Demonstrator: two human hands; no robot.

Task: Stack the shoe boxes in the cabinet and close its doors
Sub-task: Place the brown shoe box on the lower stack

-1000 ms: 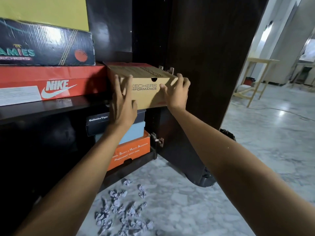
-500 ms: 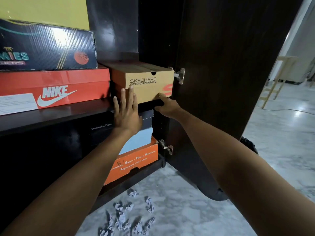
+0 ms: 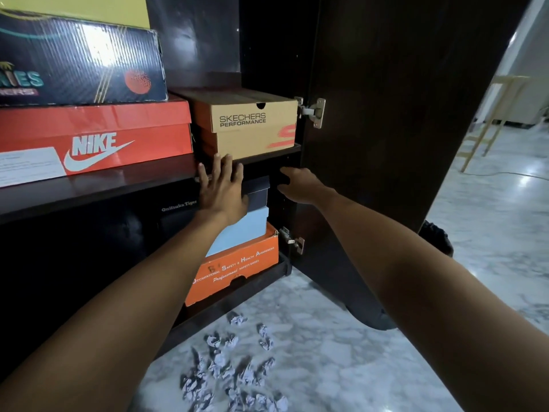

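Both hands have let go of the tan Skechers box [image 3: 252, 126] and dropped lower. It now sits on the shelf [image 3: 118, 185] of the cabinet, right beside the red Nike box [image 3: 95, 138] and touching it. The left hand [image 3: 221, 188] is flat with straight fingers, tips at the shelf edge — holding nothing. The right hand [image 3: 300, 185] hangs loose and holds nothing too, near the open door [image 3: 386, 114].

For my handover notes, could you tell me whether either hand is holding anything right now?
Nothing is held. The left hand lies flat at the shelf edge below the Skechers box; the right hand is empty.
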